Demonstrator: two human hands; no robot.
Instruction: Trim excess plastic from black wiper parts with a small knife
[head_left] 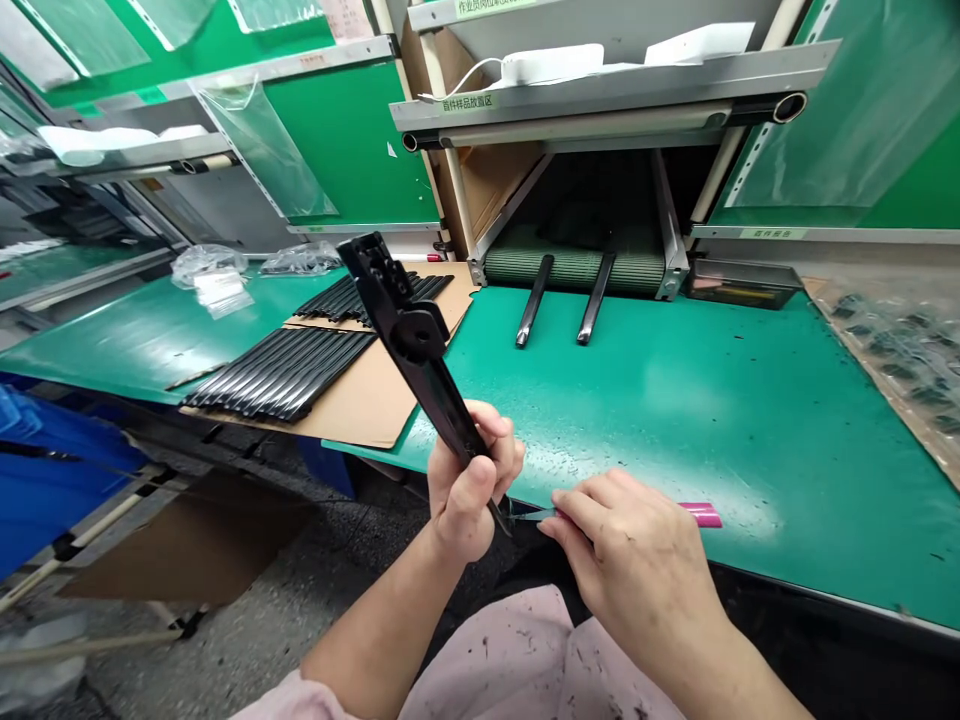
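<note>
My left hand (469, 478) is closed around the lower end of a long black plastic part (411, 335), which slants up and to the left over the table edge. My right hand (626, 555) is closed on a small knife with a pink handle (703, 515). Its thin blade tip (529, 514) touches the bottom end of the black part just below my left thumb. Both hands hover at the near edge of the green table mat (675, 420).
Two black parts (534, 300) (595, 298) lie at the mouth of a ribbed conveyor (577, 267). Rows of finished black strips (281, 370) rest on brown cardboard (360, 405) at left. Bagged items (896, 345) lie at right. A blue bin (45, 470) stands lower left.
</note>
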